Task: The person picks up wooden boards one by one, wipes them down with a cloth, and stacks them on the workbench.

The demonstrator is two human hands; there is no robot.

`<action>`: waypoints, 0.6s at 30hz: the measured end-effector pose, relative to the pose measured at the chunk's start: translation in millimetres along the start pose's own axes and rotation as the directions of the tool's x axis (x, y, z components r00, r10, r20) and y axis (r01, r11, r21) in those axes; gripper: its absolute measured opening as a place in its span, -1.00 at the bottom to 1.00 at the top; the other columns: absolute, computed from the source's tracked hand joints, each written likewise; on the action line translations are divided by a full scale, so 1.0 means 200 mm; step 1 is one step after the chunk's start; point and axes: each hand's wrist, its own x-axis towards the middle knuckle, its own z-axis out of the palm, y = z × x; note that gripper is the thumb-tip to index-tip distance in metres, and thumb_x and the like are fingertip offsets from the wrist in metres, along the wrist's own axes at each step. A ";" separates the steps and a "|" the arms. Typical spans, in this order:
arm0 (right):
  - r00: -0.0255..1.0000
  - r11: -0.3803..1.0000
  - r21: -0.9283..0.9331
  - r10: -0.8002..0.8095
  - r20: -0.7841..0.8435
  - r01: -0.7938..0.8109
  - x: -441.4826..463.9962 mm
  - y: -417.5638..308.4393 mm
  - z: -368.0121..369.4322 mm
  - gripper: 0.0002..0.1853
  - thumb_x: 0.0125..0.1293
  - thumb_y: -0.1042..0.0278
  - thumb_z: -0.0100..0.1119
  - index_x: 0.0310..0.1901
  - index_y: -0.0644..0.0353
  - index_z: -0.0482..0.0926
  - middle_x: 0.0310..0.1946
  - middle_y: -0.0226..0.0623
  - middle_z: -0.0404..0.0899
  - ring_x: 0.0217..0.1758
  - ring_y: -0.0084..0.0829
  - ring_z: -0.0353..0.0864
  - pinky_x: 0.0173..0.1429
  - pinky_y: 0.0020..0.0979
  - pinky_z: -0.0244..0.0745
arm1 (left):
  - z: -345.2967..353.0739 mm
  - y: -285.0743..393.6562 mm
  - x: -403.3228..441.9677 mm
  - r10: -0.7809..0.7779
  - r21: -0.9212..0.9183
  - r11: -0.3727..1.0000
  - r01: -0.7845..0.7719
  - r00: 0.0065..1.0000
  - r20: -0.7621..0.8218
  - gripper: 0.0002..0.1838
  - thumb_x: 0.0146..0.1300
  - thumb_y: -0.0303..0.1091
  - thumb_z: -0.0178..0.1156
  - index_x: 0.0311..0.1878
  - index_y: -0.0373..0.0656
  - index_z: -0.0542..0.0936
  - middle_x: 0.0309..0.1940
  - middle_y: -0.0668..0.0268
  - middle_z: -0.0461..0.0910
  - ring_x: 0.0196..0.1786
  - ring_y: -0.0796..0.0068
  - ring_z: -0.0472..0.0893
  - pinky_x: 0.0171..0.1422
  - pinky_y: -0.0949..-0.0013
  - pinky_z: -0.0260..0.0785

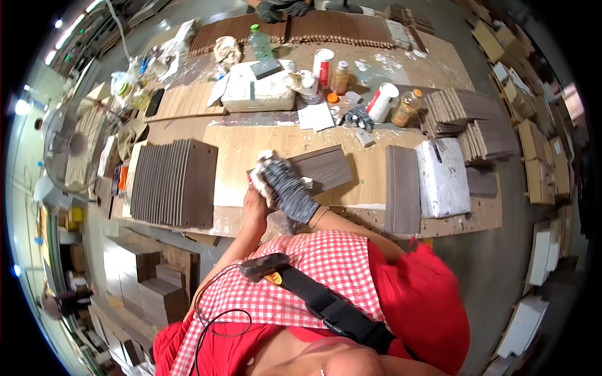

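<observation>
No text can be read; any lettering on the yellow tag point(273, 277), near six o'clock, is too blurred.

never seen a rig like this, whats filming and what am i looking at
There's no robot: this single picture comes from a camera on a person's head, looking forward and down.

The gloved right hand holds a white cloth against a grey-brown board. The bare left hand is beside it, its grip mostly hidden.

On the worktable, dark panels stand at left; a green bottle sits farther back. Another person's gloved hands show at the far edge.
</observation>
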 end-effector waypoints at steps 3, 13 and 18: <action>0.999 0.996 -0.078 -0.034 -0.007 0.034 -0.02 0.00 -0.07 -0.37 0.13 0.17 0.09 0.26 0.09 0.23 0.27 -0.11 0.18 0.39 -0.21 0.10 0.46 -0.10 -0.15 | 0.01 0.03 -0.09 0.008 -0.092 0.996 -0.005 0.999 0.031 -0.53 0.40 0.06 -0.19 -0.03 -0.19 0.43 -0.26 0.35 0.51 -0.20 0.57 0.47 -0.10 0.49 0.34; 0.812 0.064 0.991 0.581 0.055 -0.113 -0.21 0.96 0.00 -0.66 0.35 0.45 -0.10 0.15 0.13 0.34 -0.31 -0.48 0.45 -0.37 -0.70 0.37 -0.40 -0.61 0.35 | -0.09 0.10 -0.05 0.250 0.190 0.950 -0.249 0.968 0.017 -0.61 0.30 -0.05 0.10 -0.11 -0.25 0.50 -0.33 0.43 0.53 -0.25 0.65 0.44 -0.10 0.56 0.27; 0.702 0.314 0.939 0.700 -0.129 -0.141 -0.14 0.73 -0.15 -0.64 0.33 0.41 -0.04 0.17 0.14 0.31 -0.30 -0.49 0.46 -0.39 -0.65 0.41 -0.41 -0.61 0.40 | -0.07 0.13 -0.05 0.362 0.317 0.869 -0.380 0.925 0.117 -0.67 0.26 -0.27 0.19 -0.06 -0.34 0.48 -0.25 0.31 0.59 -0.21 0.62 0.50 -0.09 0.53 0.34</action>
